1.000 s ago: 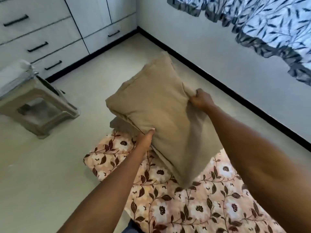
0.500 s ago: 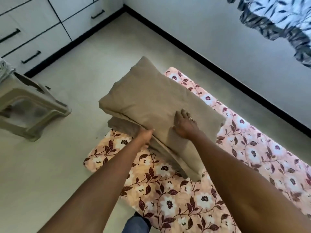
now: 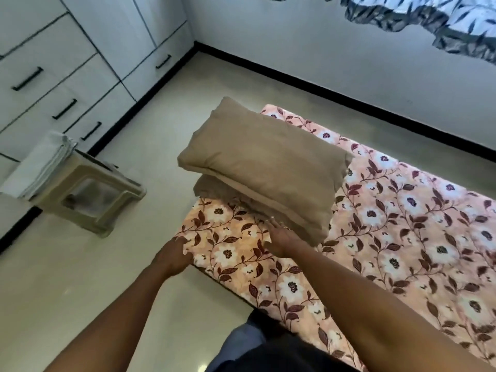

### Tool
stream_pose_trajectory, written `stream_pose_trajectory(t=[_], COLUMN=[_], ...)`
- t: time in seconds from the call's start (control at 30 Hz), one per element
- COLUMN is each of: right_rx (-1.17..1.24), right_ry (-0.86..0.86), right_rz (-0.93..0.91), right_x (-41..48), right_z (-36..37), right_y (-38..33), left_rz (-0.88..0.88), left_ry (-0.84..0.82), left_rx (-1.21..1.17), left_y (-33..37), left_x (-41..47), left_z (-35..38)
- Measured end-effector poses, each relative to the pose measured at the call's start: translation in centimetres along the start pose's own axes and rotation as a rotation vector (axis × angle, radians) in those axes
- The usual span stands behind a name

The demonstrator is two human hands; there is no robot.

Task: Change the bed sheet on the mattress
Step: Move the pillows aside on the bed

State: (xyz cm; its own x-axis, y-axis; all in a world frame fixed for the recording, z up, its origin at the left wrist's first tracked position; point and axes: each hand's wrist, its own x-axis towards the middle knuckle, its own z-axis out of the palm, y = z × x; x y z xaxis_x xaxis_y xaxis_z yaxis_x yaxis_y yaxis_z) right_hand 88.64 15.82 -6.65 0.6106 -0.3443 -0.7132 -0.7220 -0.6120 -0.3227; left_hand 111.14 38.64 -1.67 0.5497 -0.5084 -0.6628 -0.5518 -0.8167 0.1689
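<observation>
Lying under the flat right hand (image 3: pixel 282 237), floral sheet (image 3: pixel 402 237); left hand (image 3: pixel 174 255) at its edge, grip unclear.

A bedroom in a home, as I look down on it: a thin mattress (image 3: pixel 402 277) covered with a floral sheet (image 3: pixel 375 216) lies directly on the cream floor (image 3: pixel 67 285), with two tan pillows (image 3: pixel 263 162) stacked at one end. White cupboards and drawers (image 3: pixel 67 84) with black handles line the wall to my left. A leaf-print curtain (image 3: pixel 442 20) hangs against the pale wall (image 3: pixel 322 49), which meets the floor at a black skirting board (image 3: pixel 349 96). Folded linen (image 3: pixel 40 167) rests on a plastic stool (image 3: pixel 107 208) beside the drawers.
</observation>
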Motion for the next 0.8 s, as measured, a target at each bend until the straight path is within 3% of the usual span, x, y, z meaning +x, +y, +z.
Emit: stream_pose_trajectory(t=[0.23,0.4,0.57,0.8], right_rx=[-0.047,-0.015,0.081,-0.054], right_ry=[0.032,0.046,0.072,0.118], right_rz=[-0.159,-0.164,-0.089,0.086], right_x=[-1.3,1.1,11.7,29.1], right_z=[0.2,1.5,8.5,24.1], right_y=[-8.9,-14.1,-17.5,-17.9], left_rz=[-0.037,-0.018,0.008,-0.209], left_ry=[0.054,0.045,0.066,0.259], left_rx=[0.088,0.032,-0.209,-0.562], left_y=[-7.1,-10.5,-15.3,-21.8], left_x=[-6.2,-3.9,6.6,25.8], left_z=[-0.4,0.1,6.0,16.9])
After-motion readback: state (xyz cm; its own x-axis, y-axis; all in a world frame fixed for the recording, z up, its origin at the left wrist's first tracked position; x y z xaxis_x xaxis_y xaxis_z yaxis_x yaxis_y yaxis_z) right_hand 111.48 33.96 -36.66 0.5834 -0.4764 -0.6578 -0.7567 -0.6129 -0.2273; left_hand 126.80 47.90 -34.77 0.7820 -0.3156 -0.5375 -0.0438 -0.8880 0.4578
